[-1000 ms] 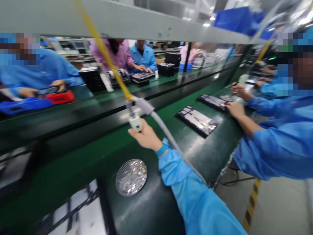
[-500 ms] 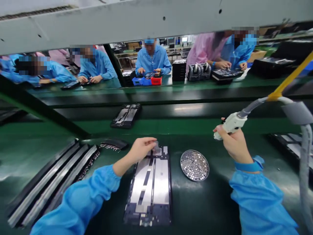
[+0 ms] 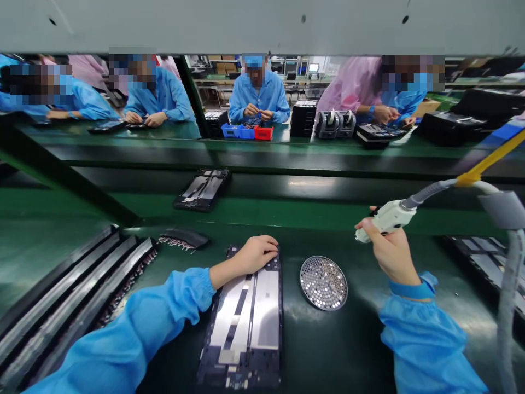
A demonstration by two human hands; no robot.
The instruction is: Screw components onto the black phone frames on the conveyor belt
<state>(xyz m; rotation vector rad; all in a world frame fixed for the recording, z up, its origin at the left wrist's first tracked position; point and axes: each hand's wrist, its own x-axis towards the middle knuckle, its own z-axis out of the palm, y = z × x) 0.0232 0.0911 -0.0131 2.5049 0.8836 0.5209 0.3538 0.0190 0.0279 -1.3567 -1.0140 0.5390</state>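
Observation:
A dark frame panel with silver plates [image 3: 250, 323] lies flat on the green bench in front of me. My left hand [image 3: 255, 255] rests on its far end, fingers curled down against it. My right hand [image 3: 389, 250] is closed round a white electric screwdriver [image 3: 383, 219] that hangs from a grey hose [image 3: 435, 190] and a yellow cord [image 3: 492, 158], held in the air right of the panel. A round metal screw dish [image 3: 324, 282] sits between the panel and my right hand.
Long dark trays [image 3: 69, 306] lie at the left, with a small black part [image 3: 184, 237] beside them. Another panel [image 3: 203, 189] rides on the conveyor behind. More panels [image 3: 488, 262] lie at the right edge. Several people in blue and pink coats work across the line.
The view swung left from a neighbour's station to my own bench. My left hand came in and settled on the panel's far end. My right hand kept hold of the screwdriver.

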